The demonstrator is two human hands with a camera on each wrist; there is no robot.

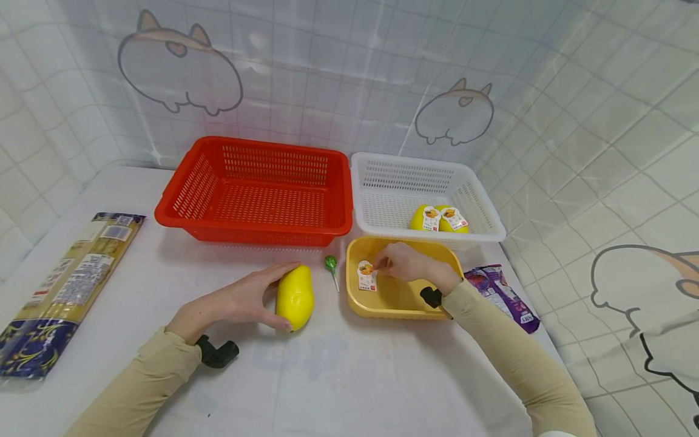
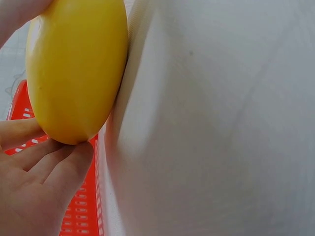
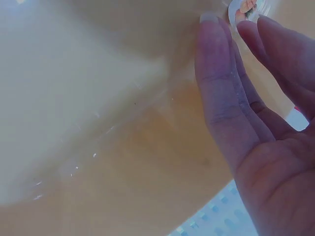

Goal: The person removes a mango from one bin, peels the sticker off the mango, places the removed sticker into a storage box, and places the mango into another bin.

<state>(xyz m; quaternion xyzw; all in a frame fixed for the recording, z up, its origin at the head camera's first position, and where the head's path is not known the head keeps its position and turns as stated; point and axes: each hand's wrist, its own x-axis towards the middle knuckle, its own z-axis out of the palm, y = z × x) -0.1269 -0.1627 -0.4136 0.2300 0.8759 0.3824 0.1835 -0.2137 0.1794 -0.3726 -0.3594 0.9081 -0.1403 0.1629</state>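
Observation:
A yellow mango [image 1: 295,297] lies on the white cloth, and my left hand [image 1: 246,298] holds it from the left side, thumb at its near end and fingers at its far end. In the left wrist view, fingertips touch the end of the mango [image 2: 78,69]. My right hand [image 1: 406,262] reaches into a yellow basket [image 1: 404,313]. Its fingertips pinch the edge of a small white label [image 1: 367,277] with a fruit picture, near the basket's left wall. In the right wrist view, the label [image 3: 241,9] is partly hidden behind the fingers of the right hand [image 3: 266,113].
A red basket [image 1: 256,230] stands behind, beside a white basket [image 1: 426,162] with two labelled yellow mangoes [image 1: 439,218]. A green lollipop [image 1: 330,263] lies between mango and yellow basket. A purple packet [image 1: 505,296] is at the right, a pasta packet [image 1: 76,279] at the left.

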